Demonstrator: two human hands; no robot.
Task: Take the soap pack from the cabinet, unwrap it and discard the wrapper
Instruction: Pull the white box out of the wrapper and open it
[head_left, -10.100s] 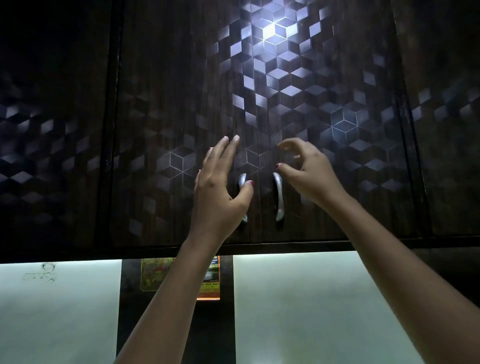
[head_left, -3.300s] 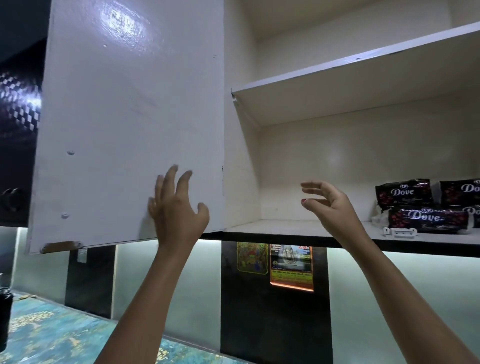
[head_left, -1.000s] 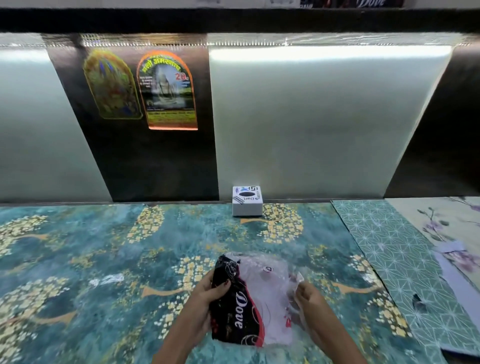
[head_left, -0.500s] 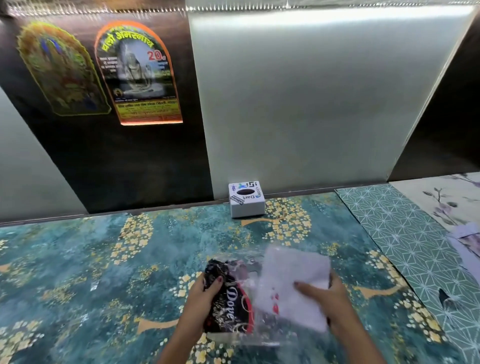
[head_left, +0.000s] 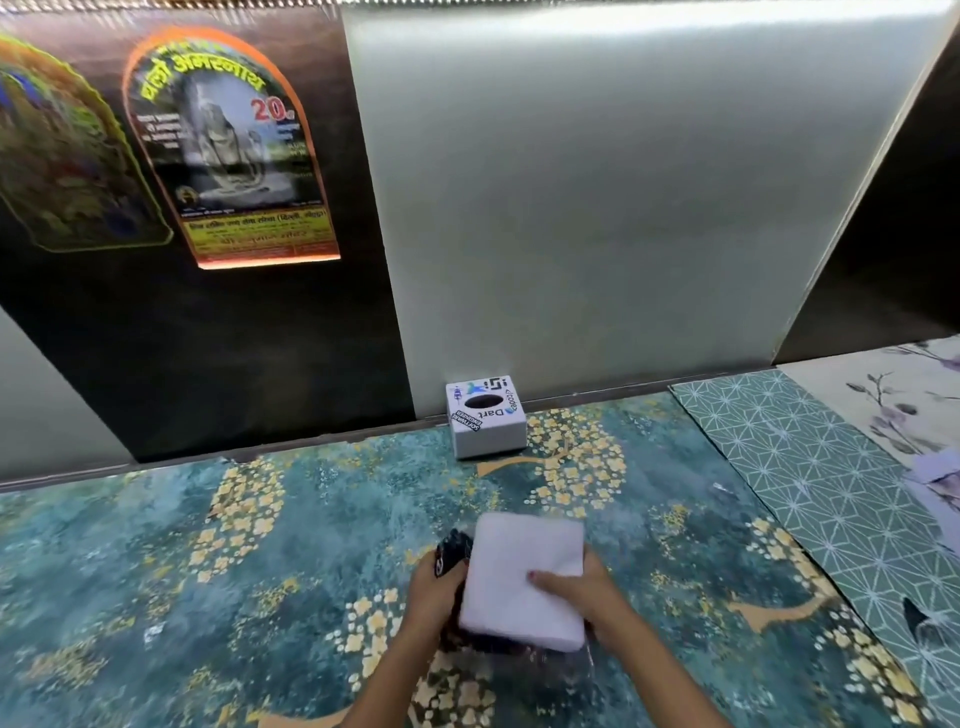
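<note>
While right hand (head_left: 582, 590) grips smooth white rectangular soap (head_left: 522, 579) | left hand (head_left: 434, 590) clutches crinkled dark wrapper (head_left: 451, 552)

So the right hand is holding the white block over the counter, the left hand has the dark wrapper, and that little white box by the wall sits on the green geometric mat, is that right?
Not quite. In the head view the little white box sits on the teal and gold floral counter cover, not the green geometric mat. The rest holds: right hand on the white block, left hand on the dark wrapper.
</note>
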